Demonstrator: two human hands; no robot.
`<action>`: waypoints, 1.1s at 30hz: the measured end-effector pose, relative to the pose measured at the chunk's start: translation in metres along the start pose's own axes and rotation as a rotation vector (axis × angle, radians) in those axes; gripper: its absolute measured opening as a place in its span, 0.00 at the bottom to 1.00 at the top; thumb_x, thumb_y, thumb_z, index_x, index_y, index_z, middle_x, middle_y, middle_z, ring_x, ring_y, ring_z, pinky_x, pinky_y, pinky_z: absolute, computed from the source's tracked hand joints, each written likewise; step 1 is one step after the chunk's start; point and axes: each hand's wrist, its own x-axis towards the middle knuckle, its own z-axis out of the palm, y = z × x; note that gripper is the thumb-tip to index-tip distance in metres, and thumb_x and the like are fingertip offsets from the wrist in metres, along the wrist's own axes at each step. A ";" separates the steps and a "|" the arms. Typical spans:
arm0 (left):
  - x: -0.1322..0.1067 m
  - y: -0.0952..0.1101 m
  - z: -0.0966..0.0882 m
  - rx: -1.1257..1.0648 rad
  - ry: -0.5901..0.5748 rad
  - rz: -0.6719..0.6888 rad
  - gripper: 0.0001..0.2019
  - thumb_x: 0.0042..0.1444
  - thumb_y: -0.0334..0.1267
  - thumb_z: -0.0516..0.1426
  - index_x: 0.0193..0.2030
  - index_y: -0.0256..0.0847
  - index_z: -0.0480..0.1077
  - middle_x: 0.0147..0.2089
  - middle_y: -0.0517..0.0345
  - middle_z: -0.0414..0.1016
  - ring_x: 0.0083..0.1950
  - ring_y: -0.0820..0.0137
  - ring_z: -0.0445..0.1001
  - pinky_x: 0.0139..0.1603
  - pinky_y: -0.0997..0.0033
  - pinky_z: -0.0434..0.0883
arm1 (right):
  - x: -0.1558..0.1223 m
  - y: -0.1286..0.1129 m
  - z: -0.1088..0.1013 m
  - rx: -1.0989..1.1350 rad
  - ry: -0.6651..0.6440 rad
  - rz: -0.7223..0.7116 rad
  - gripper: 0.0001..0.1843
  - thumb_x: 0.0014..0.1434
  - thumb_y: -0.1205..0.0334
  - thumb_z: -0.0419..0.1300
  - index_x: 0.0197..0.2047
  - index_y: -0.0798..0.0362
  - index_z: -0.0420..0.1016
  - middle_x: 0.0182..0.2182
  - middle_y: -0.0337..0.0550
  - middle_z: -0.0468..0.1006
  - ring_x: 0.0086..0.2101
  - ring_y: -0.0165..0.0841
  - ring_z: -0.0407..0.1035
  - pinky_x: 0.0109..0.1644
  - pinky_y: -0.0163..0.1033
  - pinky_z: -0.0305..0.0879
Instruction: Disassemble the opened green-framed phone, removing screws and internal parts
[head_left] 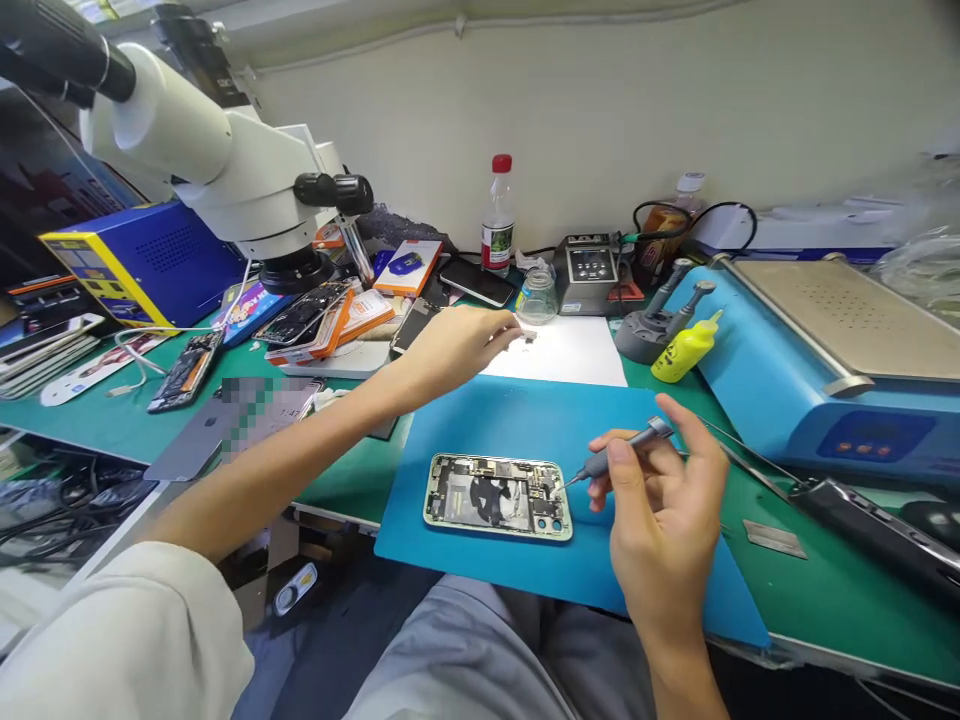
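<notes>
An opened phone [499, 498] with bare inner parts lies flat on the blue mat [450, 420]. My right hand [664, 510] is closed around a small grey screwdriver [611, 457], its thin tip pointing at the phone's right end near the camera rings. Whether the tip touches the phone I cannot tell. My left hand [465, 345] reaches across to a white sheet of paper [577, 350], thumb and fingers pinched together. Small dark parts [529, 337] lie on the paper at its fingertips. What the pinch holds, if anything, is too small to make out.
A microscope [202, 150] overhangs the left side. Behind the paper stand a glass jar [538, 297], a red-capped bottle [498, 225] and a soldering station [589, 272]. A yellow bottle [684, 348] and a blue heating plate [810, 370] are on the right. Phones and boxes crowd the left.
</notes>
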 end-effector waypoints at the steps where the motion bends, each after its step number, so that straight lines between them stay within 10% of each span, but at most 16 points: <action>1: -0.017 0.004 -0.006 -0.001 0.001 0.000 0.13 0.81 0.40 0.57 0.54 0.40 0.83 0.50 0.50 0.89 0.52 0.57 0.86 0.56 0.62 0.76 | 0.000 0.000 0.000 0.000 -0.002 0.005 0.32 0.74 0.48 0.69 0.74 0.46 0.67 0.40 0.41 0.84 0.26 0.29 0.73 0.26 0.36 0.72; 6: -0.112 0.009 -0.009 -0.100 -0.068 -0.067 0.10 0.82 0.41 0.56 0.54 0.45 0.79 0.50 0.58 0.89 0.49 0.62 0.85 0.49 0.65 0.76 | -0.001 0.000 0.002 -0.025 0.013 0.028 0.33 0.72 0.46 0.71 0.74 0.44 0.68 0.41 0.42 0.85 0.27 0.31 0.73 0.28 0.38 0.75; 12: -0.182 -0.001 0.011 -0.240 -0.147 -0.176 0.26 0.72 0.51 0.69 0.71 0.49 0.71 0.70 0.52 0.79 0.70 0.53 0.76 0.70 0.52 0.75 | 0.000 -0.001 0.005 -0.073 0.017 0.006 0.31 0.71 0.50 0.72 0.73 0.38 0.71 0.41 0.41 0.86 0.28 0.33 0.76 0.29 0.39 0.77; 21: -0.187 0.001 0.022 -0.421 -0.140 -0.232 0.35 0.57 0.47 0.80 0.64 0.49 0.68 0.69 0.52 0.78 0.70 0.50 0.74 0.68 0.44 0.78 | 0.003 -0.003 0.014 -0.146 0.008 -0.336 0.36 0.68 0.66 0.73 0.75 0.34 0.73 0.42 0.38 0.85 0.31 0.34 0.81 0.29 0.38 0.82; 33: -0.182 0.005 0.044 -0.284 0.133 -0.091 0.43 0.44 0.62 0.81 0.51 0.48 0.59 0.59 0.53 0.84 0.55 0.55 0.81 0.53 0.52 0.78 | -0.025 -0.005 0.073 -0.323 -0.271 -0.415 0.31 0.73 0.70 0.67 0.75 0.47 0.70 0.49 0.48 0.86 0.44 0.37 0.87 0.43 0.40 0.90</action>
